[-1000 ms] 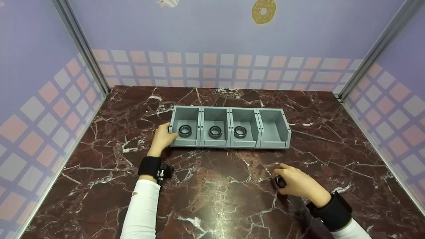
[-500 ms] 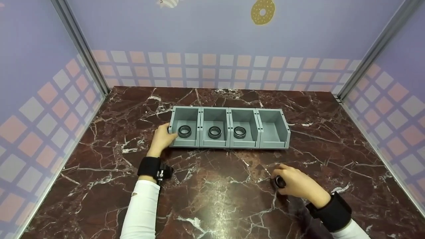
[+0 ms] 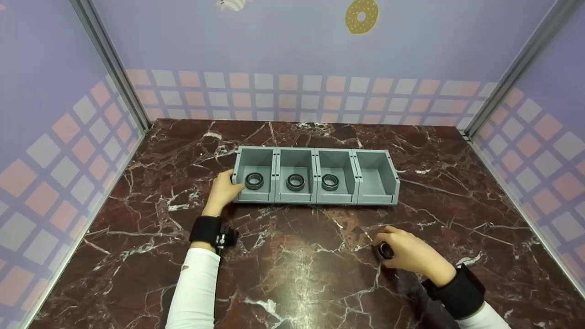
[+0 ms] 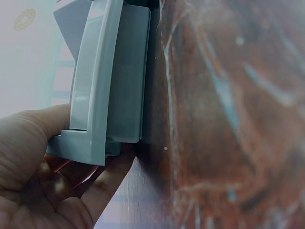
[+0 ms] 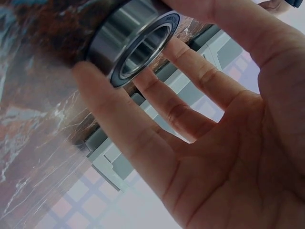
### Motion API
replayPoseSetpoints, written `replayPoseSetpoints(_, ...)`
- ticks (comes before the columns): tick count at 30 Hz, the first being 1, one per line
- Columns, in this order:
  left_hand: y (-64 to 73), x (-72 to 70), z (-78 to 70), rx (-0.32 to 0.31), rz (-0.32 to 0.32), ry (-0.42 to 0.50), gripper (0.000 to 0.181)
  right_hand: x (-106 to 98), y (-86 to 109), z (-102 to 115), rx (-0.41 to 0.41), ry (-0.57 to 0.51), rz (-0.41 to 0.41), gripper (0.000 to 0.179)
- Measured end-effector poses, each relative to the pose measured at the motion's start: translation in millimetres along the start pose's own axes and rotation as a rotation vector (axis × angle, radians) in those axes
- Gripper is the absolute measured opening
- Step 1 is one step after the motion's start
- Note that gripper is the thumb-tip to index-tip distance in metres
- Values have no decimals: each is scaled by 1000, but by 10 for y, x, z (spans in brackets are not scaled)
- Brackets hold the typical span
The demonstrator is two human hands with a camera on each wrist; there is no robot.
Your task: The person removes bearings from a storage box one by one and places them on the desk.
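Note:
A row of joined grey plastic bins [image 3: 337, 198] stands on the table. My left hand [image 3: 223, 191] grips the side wall of the leftmost bin [image 4: 97, 90], thumb over the wall and fingers outside it. Ball bearings lie flat in the three left bins: the first bearing [image 3: 254, 187], the second bearing [image 3: 296, 188] and the third bearing [image 3: 330, 188]. No bearing is visible in the rightmost bin [image 3: 377, 183]. Nearer the front right, my right hand [image 3: 409, 251] holds another bearing [image 5: 116, 36] between thumb and fingers, low over the table. Whether that bearing touches the tabletop, I cannot tell.
The dark red marbled tabletop [image 3: 292, 256] runs back to a lilac, checked rear wall [image 3: 292, 50]. Similar panels close off the left side [image 3: 41, 151] and right side [image 3: 544, 151]. Black camera straps sit on both wrists.

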State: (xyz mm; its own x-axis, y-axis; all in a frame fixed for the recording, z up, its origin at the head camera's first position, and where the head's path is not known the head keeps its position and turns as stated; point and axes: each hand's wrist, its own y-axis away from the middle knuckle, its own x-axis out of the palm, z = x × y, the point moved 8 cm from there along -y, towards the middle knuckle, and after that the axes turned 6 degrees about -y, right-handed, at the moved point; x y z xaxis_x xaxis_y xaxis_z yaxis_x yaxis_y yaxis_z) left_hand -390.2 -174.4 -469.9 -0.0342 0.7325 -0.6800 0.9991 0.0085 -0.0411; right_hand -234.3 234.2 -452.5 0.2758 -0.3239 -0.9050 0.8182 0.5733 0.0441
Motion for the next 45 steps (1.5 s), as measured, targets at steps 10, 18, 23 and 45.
replayPoseSetpoints(10, 16, -12, 7, -20, 11, 11, 52, -10, -1, -1, 16, -14, 29, 42)
replayPoseSetpoints(18, -19, -18, 25, -23, 14, 5, 54, -74, -15, 28, 6, 5, 13, 37)
replayPoseSetpoints(23, -27, -18, 26, -16, 5, 3, 49, -124, -21, 48, -7, 4, 6, 36)
replayPoseSetpoints(45, -7, -20, 8, 4, -10, -6, 50, -387, -100, 214, -85, 28, -88, 38)
